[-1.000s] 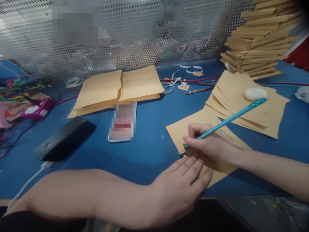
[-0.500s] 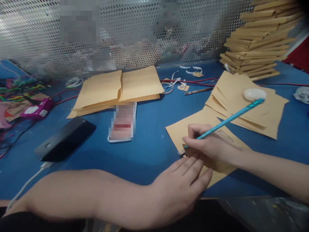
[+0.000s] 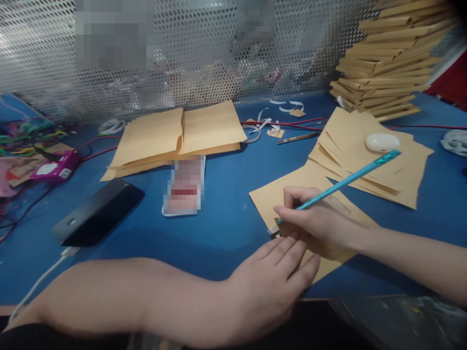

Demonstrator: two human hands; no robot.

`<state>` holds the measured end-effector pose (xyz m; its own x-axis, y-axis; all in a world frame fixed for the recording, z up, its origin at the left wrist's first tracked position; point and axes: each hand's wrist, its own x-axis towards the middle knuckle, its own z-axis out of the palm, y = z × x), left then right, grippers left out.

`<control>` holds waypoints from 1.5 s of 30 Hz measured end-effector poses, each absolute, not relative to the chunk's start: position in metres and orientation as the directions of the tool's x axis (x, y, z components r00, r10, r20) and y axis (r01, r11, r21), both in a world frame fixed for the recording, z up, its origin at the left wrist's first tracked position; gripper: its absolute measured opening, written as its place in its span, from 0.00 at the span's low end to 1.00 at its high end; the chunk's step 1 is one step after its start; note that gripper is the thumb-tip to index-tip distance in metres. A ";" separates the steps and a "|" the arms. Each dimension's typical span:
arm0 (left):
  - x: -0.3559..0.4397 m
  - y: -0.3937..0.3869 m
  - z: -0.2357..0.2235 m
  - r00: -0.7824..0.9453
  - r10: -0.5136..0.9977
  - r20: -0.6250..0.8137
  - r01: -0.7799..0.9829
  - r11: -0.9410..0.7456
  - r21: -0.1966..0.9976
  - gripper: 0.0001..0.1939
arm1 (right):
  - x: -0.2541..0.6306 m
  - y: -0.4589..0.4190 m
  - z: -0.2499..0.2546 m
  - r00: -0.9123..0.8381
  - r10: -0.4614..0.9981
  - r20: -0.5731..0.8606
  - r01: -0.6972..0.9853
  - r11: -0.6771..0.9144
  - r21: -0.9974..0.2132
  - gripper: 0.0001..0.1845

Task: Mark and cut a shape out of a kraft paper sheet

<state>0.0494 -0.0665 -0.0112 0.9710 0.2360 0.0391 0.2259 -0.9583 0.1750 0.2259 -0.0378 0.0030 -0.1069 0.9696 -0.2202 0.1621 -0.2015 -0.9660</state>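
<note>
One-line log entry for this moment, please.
right hand: grips blue pencil, tip at envelope | left hand: flat over envelope's near edge | phone: on table

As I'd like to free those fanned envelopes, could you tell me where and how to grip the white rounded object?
I would pinch the white rounded object by its long sides, from above and beyond: it is a low oval on the envelopes, and the raised end of the teal pencil shows by its near edge.

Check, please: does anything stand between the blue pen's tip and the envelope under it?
Nothing visible stands between pen and envelope; a small dark-edged piece lies close to the tip, by the left hand's fingers.
</note>
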 end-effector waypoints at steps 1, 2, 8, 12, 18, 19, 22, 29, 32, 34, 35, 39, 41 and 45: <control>0.049 -0.067 -0.011 0.971 0.237 0.040 0.227 -0.958 0.175 0.27 | 0.227 -0.037 0.003 -0.095 0.975 -0.199 0.182 -0.180 -0.967 0.13; 0.049 -0.067 -0.011 0.970 0.238 0.041 0.228 -0.958 0.174 0.27 | 0.228 -0.037 0.004 -0.082 0.982 -0.172 0.216 -0.151 -0.965 0.13; 0.049 -0.068 -0.013 0.969 0.239 0.061 0.226 -0.959 0.171 0.26 | 0.230 -0.034 0.007 -0.055 0.986 -0.155 0.335 -0.128 -0.934 0.14; 0.049 -0.068 -0.013 0.967 0.243 0.071 0.229 -0.959 0.166 0.25 | 0.231 -0.033 0.006 -0.075 0.986 -0.146 0.381 -0.107 -0.918 0.14; 0.049 -0.067 -0.012 0.970 0.237 0.059 0.226 -0.961 0.160 0.25 | 0.232 -0.032 0.005 -0.065 0.990 -0.129 0.427 -0.089 -0.900 0.14; 0.049 -0.066 -0.011 0.970 0.237 0.059 0.225 -0.961 0.159 0.25 | 0.232 -0.032 0.005 -0.065 0.989 -0.132 0.430 -0.092 -0.898 0.14; 0.048 -0.067 -0.011 0.969 0.240 0.059 0.228 -0.961 0.159 0.25 | 0.230 -0.032 0.005 -0.069 0.989 -0.135 0.422 -0.094 -0.902 0.15; 0.049 -0.067 -0.011 0.970 0.237 0.046 0.226 -0.959 0.172 0.26 | 0.233 -0.032 0.004 -0.089 0.985 -0.146 0.397 -0.100 -0.912 0.13; 0.050 -0.066 -0.011 0.970 0.240 0.037 0.230 -0.958 0.173 0.26 | 0.234 -0.032 0.002 -0.101 0.981 -0.167 0.342 -0.124 -0.931 0.12; 0.049 -0.066 -0.010 0.970 0.240 0.033 0.232 -0.958 0.171 0.26 | 0.233 -0.033 -0.001 -0.114 0.972 -0.208 0.261 -0.172 -0.950 0.11; 0.049 -0.066 -0.010 0.970 0.241 0.032 0.232 -0.958 0.171 0.26 | 0.233 -0.034 -0.002 -0.122 0.967 -0.225 0.235 -0.192 -0.953 0.12; 0.049 -0.068 -0.011 0.969 0.243 0.039 0.233 -0.958 0.166 0.26 | 0.234 -0.035 -0.002 -0.089 0.977 -0.192 0.267 -0.162 -0.950 0.12; 0.049 -0.068 -0.012 0.969 0.242 0.043 0.232 -0.959 0.163 0.26 | 0.236 -0.035 0.000 -0.073 0.986 -0.150 0.316 -0.120 -0.941 0.12; 0.049 -0.067 -0.012 0.970 0.238 0.044 0.228 -0.960 0.164 0.26 | 0.240 -0.032 0.000 -0.041 0.996 -0.082 0.433 -0.056 -0.900 0.13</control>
<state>0.0490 -0.0667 -0.0116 0.9703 0.2381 0.0435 0.2281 -0.9597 0.1644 0.2400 -0.0325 -0.0003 -0.0409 0.9958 -0.0816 0.4328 -0.0559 -0.8997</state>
